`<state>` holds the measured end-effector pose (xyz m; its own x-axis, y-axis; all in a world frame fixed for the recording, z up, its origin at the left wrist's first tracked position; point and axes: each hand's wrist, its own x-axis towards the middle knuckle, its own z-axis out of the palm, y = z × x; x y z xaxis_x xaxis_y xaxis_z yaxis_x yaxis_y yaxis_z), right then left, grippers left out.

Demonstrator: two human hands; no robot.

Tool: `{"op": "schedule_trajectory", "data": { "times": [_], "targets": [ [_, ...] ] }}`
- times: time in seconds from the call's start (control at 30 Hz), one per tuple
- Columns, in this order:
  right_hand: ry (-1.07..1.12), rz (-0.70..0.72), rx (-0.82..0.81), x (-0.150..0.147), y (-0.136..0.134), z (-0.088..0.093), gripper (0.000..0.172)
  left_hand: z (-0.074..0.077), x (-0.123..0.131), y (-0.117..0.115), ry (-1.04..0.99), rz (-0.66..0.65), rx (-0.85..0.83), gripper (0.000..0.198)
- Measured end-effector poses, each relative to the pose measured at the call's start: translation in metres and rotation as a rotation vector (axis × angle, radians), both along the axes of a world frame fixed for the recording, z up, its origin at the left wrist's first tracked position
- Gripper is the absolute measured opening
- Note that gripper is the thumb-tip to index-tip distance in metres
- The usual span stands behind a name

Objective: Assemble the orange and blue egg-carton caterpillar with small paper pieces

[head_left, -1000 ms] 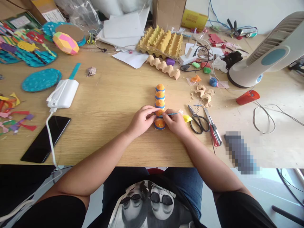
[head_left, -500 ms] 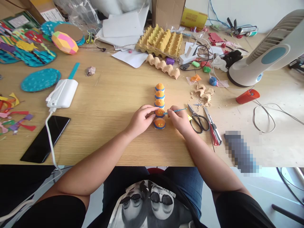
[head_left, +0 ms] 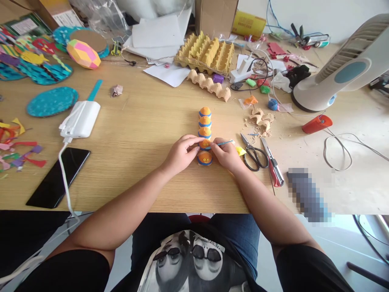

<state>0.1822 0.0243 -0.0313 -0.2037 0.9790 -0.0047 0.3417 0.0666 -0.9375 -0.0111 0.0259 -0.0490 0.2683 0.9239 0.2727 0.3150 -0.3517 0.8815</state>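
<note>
A row of orange domes with blue rims, an egg-carton caterpillar (head_left: 204, 121), lies mid-table pointing away from me. My left hand (head_left: 181, 153) curls against its near left side, fingertips pinching the second dome from the front. My right hand (head_left: 225, 154) is closed on a thin blue stick (head_left: 225, 142), whose tip touches that same dome. A small yellow scrap (head_left: 240, 151) peeks out beside my right hand.
Scissors (head_left: 254, 154) and a red box cutter (head_left: 272, 163) lie right of my hands. A black phone (head_left: 58, 177) and white power bank (head_left: 81, 119) sit left. Egg cartons (head_left: 205, 52), paper, coloured crafts, a white fan (head_left: 343, 69) and cables crowd the far side.
My right hand drew back to the right with the stick half a second ago and has now returned against the caterpillar. My left hand stayed put.
</note>
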Motion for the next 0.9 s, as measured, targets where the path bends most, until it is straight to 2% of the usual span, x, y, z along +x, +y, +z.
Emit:
{"op": "schedule_trajectory", "data": {
  "times": [0.73, 0.9],
  "targets": [
    [0.016, -0.099, -0.041, 0.0037, 0.0003, 0.0083, 0.029, 0.0006, -0.0021, -0.0003, -0.005, 0.006, 0.012, 0.031],
    [-0.011, -0.071, -0.033, 0.0013, 0.0003, 0.0053, 0.029, 0.0007, -0.0021, -0.0006, 0.009, 0.009, 0.003, 0.032]
  ]
}}
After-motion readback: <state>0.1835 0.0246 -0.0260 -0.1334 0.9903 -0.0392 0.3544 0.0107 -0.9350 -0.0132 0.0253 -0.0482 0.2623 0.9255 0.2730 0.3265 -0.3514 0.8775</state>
